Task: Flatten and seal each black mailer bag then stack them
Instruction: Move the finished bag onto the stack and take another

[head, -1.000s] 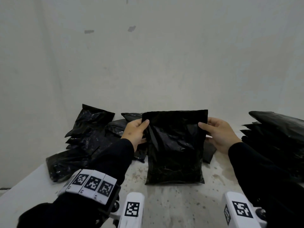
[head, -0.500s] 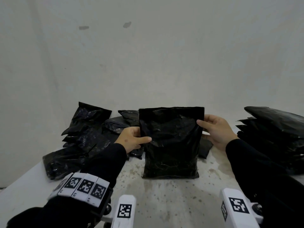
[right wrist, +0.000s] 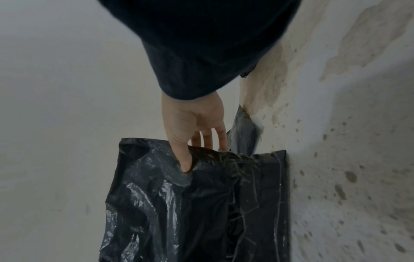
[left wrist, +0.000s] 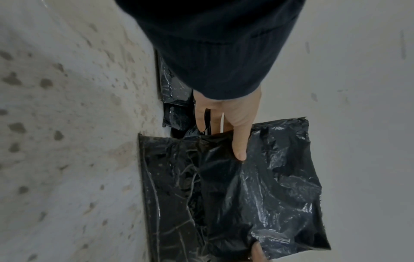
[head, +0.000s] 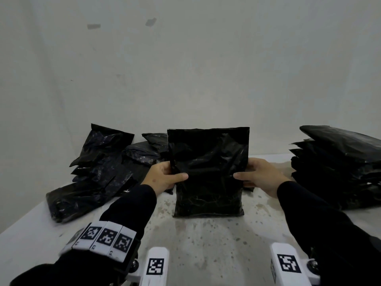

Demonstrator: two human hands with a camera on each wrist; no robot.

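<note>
A filled black mailer bag [head: 208, 172] stands upright on the stained table [head: 206, 240], its bottom edge on the surface and its top flap up. My left hand [head: 162, 178] pinches its left side at mid height, thumb across the front and fingers behind. My right hand [head: 255, 176] pinches the right side the same way. In the left wrist view the thumb [left wrist: 239, 141] lies on the crinkled bag [left wrist: 235, 191]. The right wrist view shows the thumb [right wrist: 183, 157] dug into the bag [right wrist: 190, 203].
A loose heap of black mailer bags [head: 97, 172] lies at the back left against the wall. A neat stack of black bags [head: 338, 166] rises at the right. The wall stands close behind.
Both hands slid down from the bag's top corners to its mid sides. The bag stays upright on the table.
</note>
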